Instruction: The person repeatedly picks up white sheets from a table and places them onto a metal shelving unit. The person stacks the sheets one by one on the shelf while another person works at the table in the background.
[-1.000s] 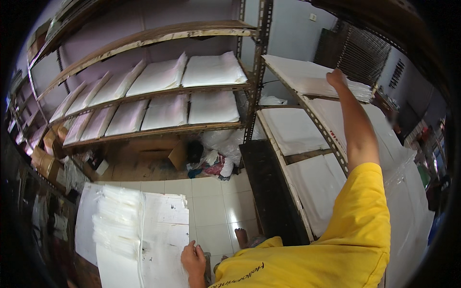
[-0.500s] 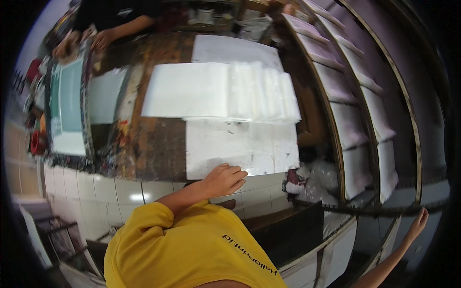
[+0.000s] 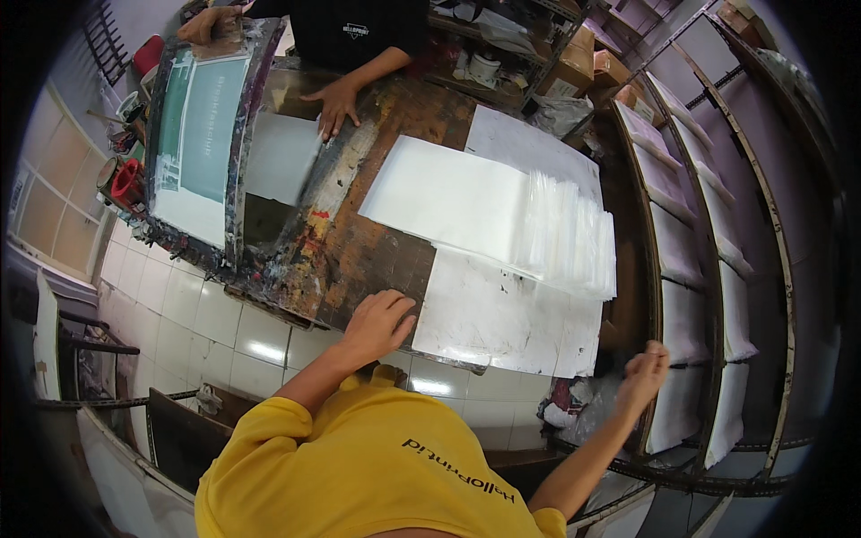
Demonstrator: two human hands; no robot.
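Note:
My left hand [image 3: 380, 320] rests at the near edge of the worktable [image 3: 381, 260], its fingers loosely bent and nothing seen in them. Off the table's near right corner, my right hand [image 3: 646, 369] hangs in the air beside the drying rack, fingers curled in, with no object visible in it. Beyond my hands, a fanned stack of white translucent plastic bags [image 3: 453, 190] lies across a white board [image 3: 502, 318]. To the left, a framed printing screen [image 3: 204, 121] stands tilted up next to a pale sheet [image 3: 282, 154]. A co-worker's hand [image 3: 337, 104] is spread at that sheet's edge.
A tall rack [image 3: 659, 336] holding several white sheets on its shelves rises at the right. The co-worker's other hand [image 3: 208, 24] is at the screen's top edge. A red container [image 3: 128, 179] stands at the left, and cardboard boxes [image 3: 571, 65] sit at the back.
My right hand has come in from the far right, beside the rack, toward the table. One co-worker's hand has moved from the screen frame to the pale sheet. My view has shifted.

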